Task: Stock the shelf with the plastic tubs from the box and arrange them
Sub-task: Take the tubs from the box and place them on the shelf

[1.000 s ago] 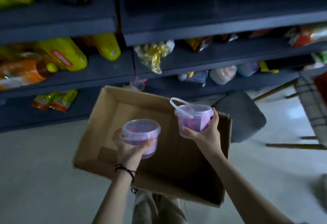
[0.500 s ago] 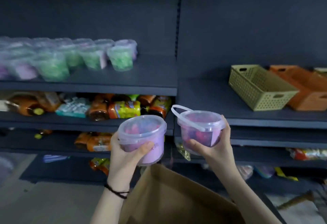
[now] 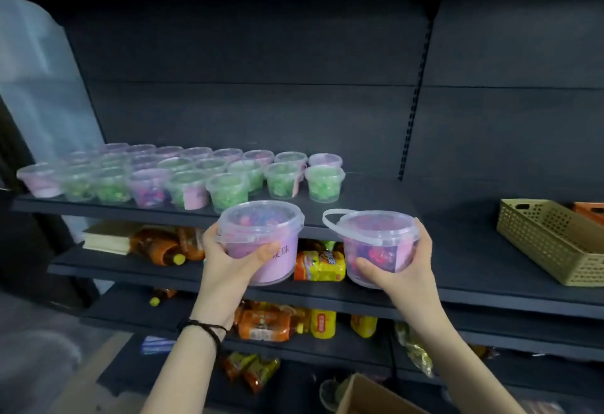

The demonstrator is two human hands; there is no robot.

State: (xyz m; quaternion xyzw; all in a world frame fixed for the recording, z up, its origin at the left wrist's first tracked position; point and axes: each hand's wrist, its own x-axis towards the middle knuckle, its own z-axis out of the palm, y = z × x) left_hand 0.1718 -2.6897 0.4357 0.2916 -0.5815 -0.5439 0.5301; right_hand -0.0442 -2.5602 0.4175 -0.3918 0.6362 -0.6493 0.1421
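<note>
Plastic tubs (image 3: 261, 227) held: 2 | left hand (image 3: 225, 263): 1 | right hand (image 3: 405, 269): 1

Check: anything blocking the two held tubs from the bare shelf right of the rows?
Nothing visible. The left-hand tub and right-hand tub hang in front of the shelf; its bare stretch past the green end tub lies open.

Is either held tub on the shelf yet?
No, the left hand holds the left tub and the right hand the handled tub, both off the shelf.
</note>
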